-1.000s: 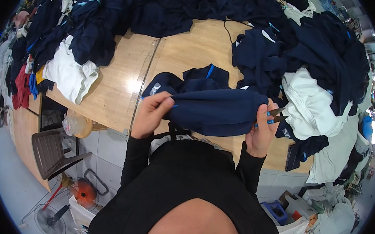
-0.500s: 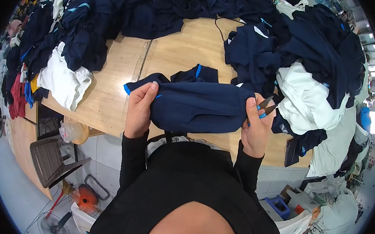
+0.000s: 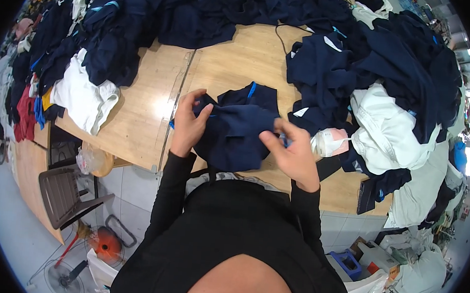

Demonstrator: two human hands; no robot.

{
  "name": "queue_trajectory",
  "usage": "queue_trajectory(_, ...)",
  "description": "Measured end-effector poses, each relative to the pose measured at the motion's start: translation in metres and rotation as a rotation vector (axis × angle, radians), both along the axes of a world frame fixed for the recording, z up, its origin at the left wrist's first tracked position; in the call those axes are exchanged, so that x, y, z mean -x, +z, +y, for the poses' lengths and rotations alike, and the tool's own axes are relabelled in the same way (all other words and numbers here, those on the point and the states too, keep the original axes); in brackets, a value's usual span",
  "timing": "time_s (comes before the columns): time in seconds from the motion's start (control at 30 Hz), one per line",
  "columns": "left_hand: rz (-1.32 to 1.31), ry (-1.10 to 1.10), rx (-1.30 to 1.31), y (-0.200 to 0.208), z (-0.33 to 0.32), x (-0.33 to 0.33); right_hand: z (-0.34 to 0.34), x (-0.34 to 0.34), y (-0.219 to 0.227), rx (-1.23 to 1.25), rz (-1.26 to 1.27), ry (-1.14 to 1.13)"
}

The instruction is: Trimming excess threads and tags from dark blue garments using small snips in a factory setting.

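A navy cloth garment piece [image 3: 233, 138] with blue trim hangs in front of me at the table's near edge, its folds now gathered closer. My left hand [image 3: 188, 126] pinches its left side between thumb and fingers. At the right side is my right hand [image 3: 298, 155], slightly blurred, its fingers curled around thread snips [image 3: 286, 141]. Only a bit of their blue handle shows; the blades are hidden. Whether this hand also grips the cloth I cannot tell. Just beyond lies another navy piece with a blue strip [image 3: 252, 93].
Navy garments [image 3: 194, 21] are heaped along the far side of the wooden table [image 3: 157, 86]. White garments lie at left [image 3: 86, 95] and right [image 3: 389, 130]. A white and pink item [image 3: 330, 142] sits beyond my right hand. A chair [image 3: 62, 197] and fan [image 3: 108, 245] stand lower left.
The navy piece, stretched wide between both hands before, is now slack and bunched. My right hand has moved left and turned, hiding the snips' blades.
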State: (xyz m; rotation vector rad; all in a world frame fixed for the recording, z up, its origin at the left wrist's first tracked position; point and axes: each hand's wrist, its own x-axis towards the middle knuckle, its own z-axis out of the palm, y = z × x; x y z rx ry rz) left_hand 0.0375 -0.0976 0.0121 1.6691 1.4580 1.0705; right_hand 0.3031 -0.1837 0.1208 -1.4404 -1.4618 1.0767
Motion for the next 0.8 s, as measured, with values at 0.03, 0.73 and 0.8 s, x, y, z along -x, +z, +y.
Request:
queue_trajectory(0.03, 0.002, 0.003, -0.005, 0.002, -0.002, -0.001, 0.002, -0.001, -0.013, 0.015, -0.069, 0.075)
queue_trajectory(0.73, -0.082, 0.094, 0.070, 0.049, -0.018, 0.048, -0.003, -0.047, -0.122, 0.105, -0.061, -0.278)
queue_trajectory(0.8, -0.061, -0.090, 0.327, 0.023, -0.008, 0.005, 0.018, -0.028, -0.127, 0.091, -0.092, -0.173)
